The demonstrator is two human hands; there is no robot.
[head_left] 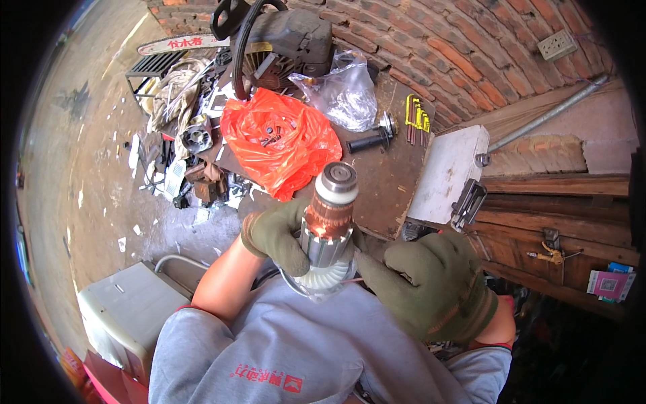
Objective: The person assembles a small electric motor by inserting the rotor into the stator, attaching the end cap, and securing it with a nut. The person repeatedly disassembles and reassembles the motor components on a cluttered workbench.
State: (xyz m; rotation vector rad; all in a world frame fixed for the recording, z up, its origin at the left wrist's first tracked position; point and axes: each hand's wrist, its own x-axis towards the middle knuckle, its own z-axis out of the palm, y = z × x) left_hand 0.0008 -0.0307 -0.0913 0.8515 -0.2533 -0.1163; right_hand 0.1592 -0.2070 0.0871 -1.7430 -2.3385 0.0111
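A motor armature [327, 232] stands nearly upright in front of my chest, with a steel bearing on top, a copper commutator or winding band, a slotted steel core and a pale fan at its lower end. My left hand [281, 232], in an olive-green knit glove, is closed around the core from the left. Green fingertips show on the core's far side. My right hand [434, 286], gloved alike, is beside the armature with one finger stretched toward its lower part and the thumb apart. Whether that finger touches is hard to see. A thin reddish strand lies near the fingertip.
An orange plastic bag [282, 141] with small parts lies on the brown bench [387, 182]. Behind it are a chainsaw [289, 40], a clear bag [343, 94], a black side handle [370, 140] and hex keys [417, 121]. A white box [121, 303] stands left.
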